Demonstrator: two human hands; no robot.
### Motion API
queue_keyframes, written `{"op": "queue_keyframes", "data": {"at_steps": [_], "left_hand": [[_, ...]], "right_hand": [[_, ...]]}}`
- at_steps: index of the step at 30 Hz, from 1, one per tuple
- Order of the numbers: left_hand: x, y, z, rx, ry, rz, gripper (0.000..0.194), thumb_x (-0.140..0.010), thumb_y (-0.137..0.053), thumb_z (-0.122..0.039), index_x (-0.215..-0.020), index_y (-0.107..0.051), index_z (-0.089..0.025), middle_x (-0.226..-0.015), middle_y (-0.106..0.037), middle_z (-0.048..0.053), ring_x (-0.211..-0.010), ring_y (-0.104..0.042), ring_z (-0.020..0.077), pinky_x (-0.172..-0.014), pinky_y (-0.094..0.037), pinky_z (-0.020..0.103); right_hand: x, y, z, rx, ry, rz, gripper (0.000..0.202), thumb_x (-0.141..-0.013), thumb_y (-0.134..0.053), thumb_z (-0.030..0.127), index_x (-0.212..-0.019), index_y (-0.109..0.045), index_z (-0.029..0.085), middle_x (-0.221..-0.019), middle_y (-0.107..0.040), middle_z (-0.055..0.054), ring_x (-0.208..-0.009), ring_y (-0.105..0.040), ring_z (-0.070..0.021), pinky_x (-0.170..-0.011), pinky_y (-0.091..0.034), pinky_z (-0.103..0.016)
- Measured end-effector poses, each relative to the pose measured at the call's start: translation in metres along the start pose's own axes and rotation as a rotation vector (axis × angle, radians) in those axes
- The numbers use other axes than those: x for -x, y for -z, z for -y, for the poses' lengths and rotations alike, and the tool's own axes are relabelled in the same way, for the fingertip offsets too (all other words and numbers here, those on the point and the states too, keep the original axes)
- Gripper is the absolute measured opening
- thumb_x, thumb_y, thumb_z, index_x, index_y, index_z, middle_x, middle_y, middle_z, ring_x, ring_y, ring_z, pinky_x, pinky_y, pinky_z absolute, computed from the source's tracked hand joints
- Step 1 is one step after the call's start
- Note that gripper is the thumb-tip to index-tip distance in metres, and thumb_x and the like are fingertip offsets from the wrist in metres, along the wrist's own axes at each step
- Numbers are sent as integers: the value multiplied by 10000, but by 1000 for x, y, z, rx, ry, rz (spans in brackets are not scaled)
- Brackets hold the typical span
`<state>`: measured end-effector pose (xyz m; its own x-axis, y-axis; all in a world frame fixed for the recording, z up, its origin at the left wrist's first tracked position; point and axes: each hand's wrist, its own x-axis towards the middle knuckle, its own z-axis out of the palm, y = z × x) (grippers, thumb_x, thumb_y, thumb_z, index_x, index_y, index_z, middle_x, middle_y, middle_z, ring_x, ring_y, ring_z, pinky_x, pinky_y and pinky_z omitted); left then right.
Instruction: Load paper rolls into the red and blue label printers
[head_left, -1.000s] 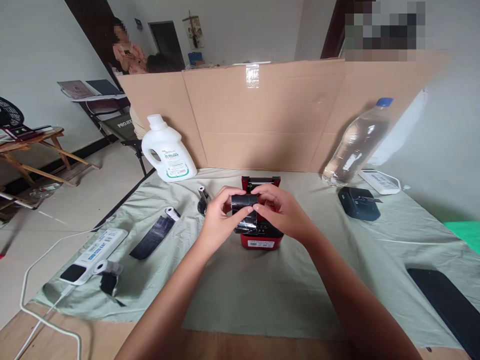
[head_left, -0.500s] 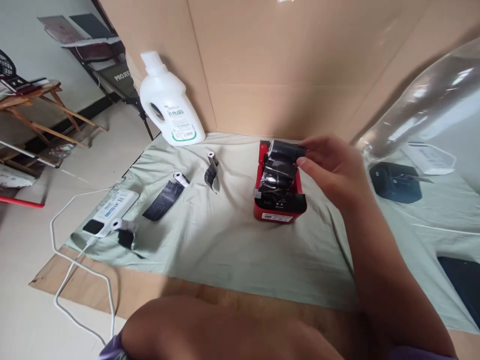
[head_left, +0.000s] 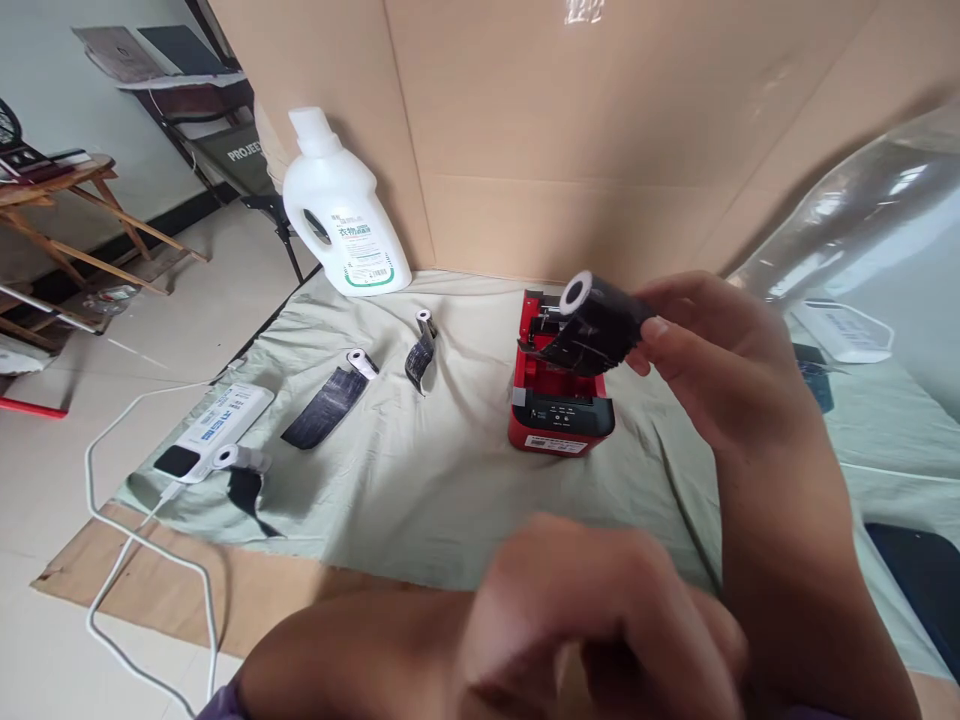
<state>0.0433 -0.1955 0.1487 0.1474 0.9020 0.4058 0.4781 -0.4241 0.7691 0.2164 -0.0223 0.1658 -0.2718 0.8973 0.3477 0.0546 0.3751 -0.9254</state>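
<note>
My right hand (head_left: 720, 360) pinches the right end of a black roll (head_left: 611, 325) of paper or film with a white core. The roll is tilted above an open-topped red and black device (head_left: 562, 440), which looks like a small label printer. A loose strip from the roll hangs toward the device's left side. In the near foreground, my left hand (head_left: 592, 600) is blurred with bent fingers; their tips are hidden. On the cloth to the left lie smaller white-cored rolls with dark strips: a far one (head_left: 421, 350), a middle one (head_left: 326, 405) and a near one (head_left: 244, 480).
A white detergent bottle (head_left: 345, 220) stands at the back left by a cardboard wall (head_left: 562, 130). A white device (head_left: 217, 430) with a cable (head_left: 206, 590) lies at the left edge. Clear plastic (head_left: 862, 220) and a dark phone-like slab (head_left: 915, 580) are on the right.
My right hand has lifted the black roll up and out of the red device, turning its white core into view. My left hand has come into the foreground.
</note>
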Motion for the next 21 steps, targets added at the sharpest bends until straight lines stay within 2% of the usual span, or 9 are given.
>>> {"op": "queue_keyframes", "data": {"at_steps": [2, 4, 5, 6, 10, 12, 14, 17, 21], "left_hand": [[-25, -3, 4, 215, -42, -265, 402, -999, -409, -554, -710, -399, -275, -478, -392, -14, -422, -381, 164, -443, -396, 369], [-47, -6, 14, 385, -135, -553, 379, -1009, -472, -438, -709, -341, -247, -561, -399, -22, -507, -416, 151, -528, -432, 341], [-55, -7, 21, 417, -169, -627, 354, -989, -528, -378, -719, -347, -240, -623, -420, -19, -579, -452, 148, -591, -452, 331], [-63, -10, 28, 425, -165, -631, 316, -966, -566, -326, -740, -364, -238, -699, -452, -13, -665, -490, 148, -658, -469, 324], [-74, -34, 62, 455, 130, -385, 237, -916, -591, -251, -876, -357, -248, -912, -491, 4, -837, -532, 148, -758, -486, 293], [-72, -49, 73, 394, 229, -344, 246, -905, -581, -252, -908, -335, -250, -927, -486, 6, -850, -528, 151, -775, -490, 288], [-70, -58, 79, 260, 249, -350, 247, -887, -581, -247, -918, -336, -247, -957, -491, 19, -896, -535, 164, -809, -485, 296], [-70, -55, 79, 20, 256, -272, 231, -872, -591, -272, -929, -369, -243, -995, -522, 37, -836, -566, 172, -729, -466, 299], [-77, -35, 72, -283, 340, 15, 212, -891, -592, -382, -956, -443, -247, -923, -613, 22, -634, -575, 177, -580, -380, 300]], "right_hand": [[4, 6, 12, -34, -64, 110, 282, -827, -757, 517, -992, -706, 294, -824, -673, -26, -686, -635, -178, -547, -523, -335], [6, 11, 20, -47, -126, 230, 271, -822, -764, 506, -964, -718, 279, -808, -671, -29, -638, -610, -160, -513, -505, -316], [6, 12, 20, -48, -146, 269, 262, -817, -771, 488, -951, -719, 268, -810, -673, -31, -628, -603, -155, -507, -501, -310], [5, 12, 18, -44, -160, 286, 255, -811, -778, 464, -944, -716, 257, -814, -674, -33, -625, -601, -152, -508, -500, -306], [-5, 4, -15, 42, -189, 219, 250, -791, -763, 371, -956, -664, 211, -825, -678, -30, -645, -623, -159, -549, -503, -307], [-11, -2, -38, 188, -199, 175, 203, -801, -715, 306, -963, -644, 205, -873, -697, -37, -680, -639, -170, -601, -508, -321], [-16, -7, -57, 393, -187, 157, 142, -812, -658, 219, -952, -642, 207, -933, -719, -44, -746, -650, -182, -689, -511, -342], [-18, -11, -74, 647, -165, 166, 167, -816, -606, 133, -955, -651, 212, -978, -737, -54, -875, -655, -213, -803, -495, -364], [-17, -15, -81, 813, -163, 169, 216, -831, -599, 126, -1016, -665, 215, -994, -747, -65, -1018, -624, -261, -857, -472, -381]]}}
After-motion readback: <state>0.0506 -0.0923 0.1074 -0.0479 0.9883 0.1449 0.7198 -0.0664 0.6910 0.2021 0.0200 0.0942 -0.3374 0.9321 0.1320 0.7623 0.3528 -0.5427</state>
